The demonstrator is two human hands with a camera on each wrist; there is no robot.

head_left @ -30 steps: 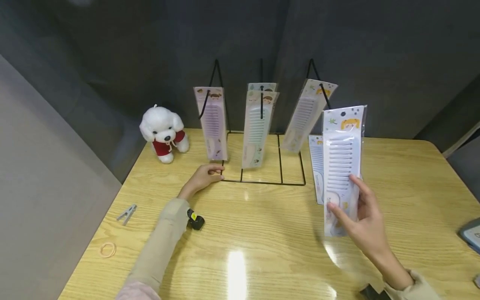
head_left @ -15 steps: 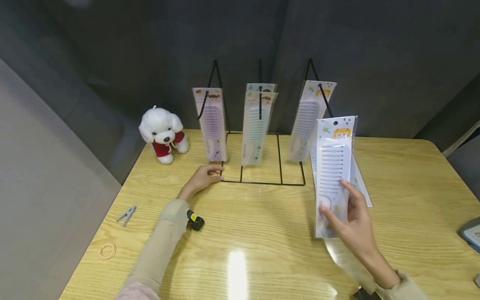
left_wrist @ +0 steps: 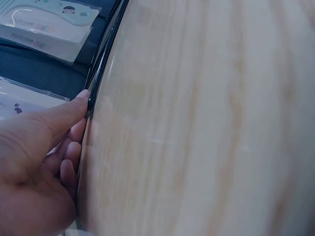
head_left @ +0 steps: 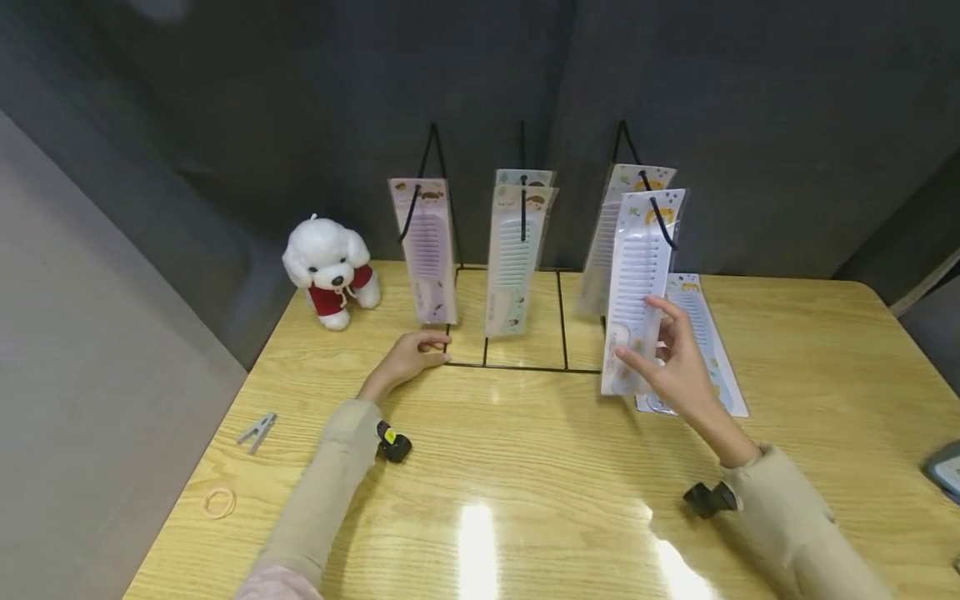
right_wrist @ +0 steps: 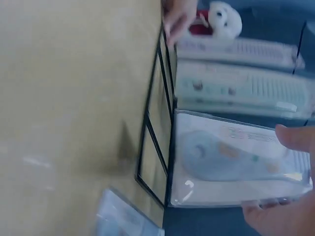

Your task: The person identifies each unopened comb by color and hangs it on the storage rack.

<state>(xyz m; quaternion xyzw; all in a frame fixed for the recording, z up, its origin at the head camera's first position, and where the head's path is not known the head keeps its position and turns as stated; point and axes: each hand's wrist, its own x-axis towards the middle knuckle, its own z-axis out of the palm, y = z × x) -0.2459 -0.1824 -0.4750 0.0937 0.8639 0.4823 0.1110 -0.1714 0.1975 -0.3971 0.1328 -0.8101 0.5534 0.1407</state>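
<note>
A black wire display rack [head_left: 525, 365] stands at the back of the wooden table [head_left: 525, 483], with packaged combs hanging on its three hooks. My right hand [head_left: 663, 358] pinches the lower end of a packaged pale comb [head_left: 637, 283] and holds its top up at the right hook [head_left: 660, 218]. The pack's handle end [right_wrist: 231, 162] shows in the right wrist view. My left hand [head_left: 411, 354] rests on the table and its fingertips [left_wrist: 81, 98] touch the rack's front left base wire [left_wrist: 98, 73]. Another packaged comb [head_left: 705, 333] lies flat on the table behind my right hand.
A white plush dog in a red shirt [head_left: 330, 271] sits at the back left. A metal clip [head_left: 255, 431] and a rubber band [head_left: 219, 502] lie near the left edge. A grey object [head_left: 947, 468] lies at the right edge. A dark wall stands behind the rack.
My right hand has carried the packaged comb up and left, from above the table to the rack's right hook. The flat comb pack behind it came into view. The left hand stayed put.
</note>
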